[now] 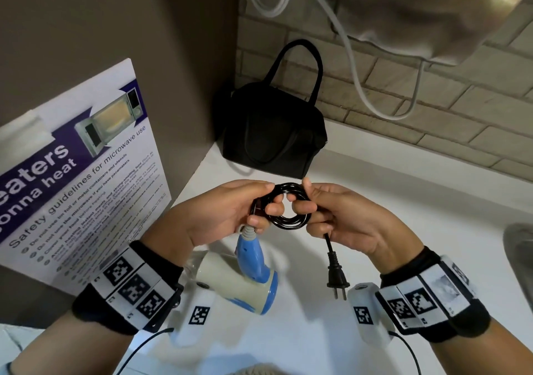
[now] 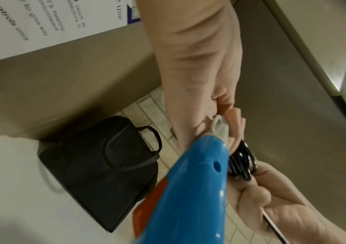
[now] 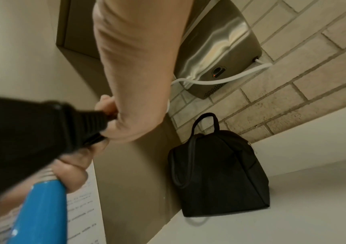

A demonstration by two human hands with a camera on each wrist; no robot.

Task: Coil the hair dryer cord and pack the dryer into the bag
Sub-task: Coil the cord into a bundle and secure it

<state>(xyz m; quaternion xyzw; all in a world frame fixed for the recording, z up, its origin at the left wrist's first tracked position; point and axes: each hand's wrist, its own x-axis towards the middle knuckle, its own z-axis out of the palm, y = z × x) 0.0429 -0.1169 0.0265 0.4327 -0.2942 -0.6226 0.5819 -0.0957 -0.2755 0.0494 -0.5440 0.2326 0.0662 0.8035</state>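
Both my left hand and right hand pinch the springy black cord coil; the light plastic dryer dangles below. Bag stands far. Best gripped by handle

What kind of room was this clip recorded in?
Probably a shared kitchenette or pantry: a microwave safety poster leans on the wall, a white counter runs below a brick-tiled wall, and a steel wall-mounted appliance hangs above. A sink edge may show at right.
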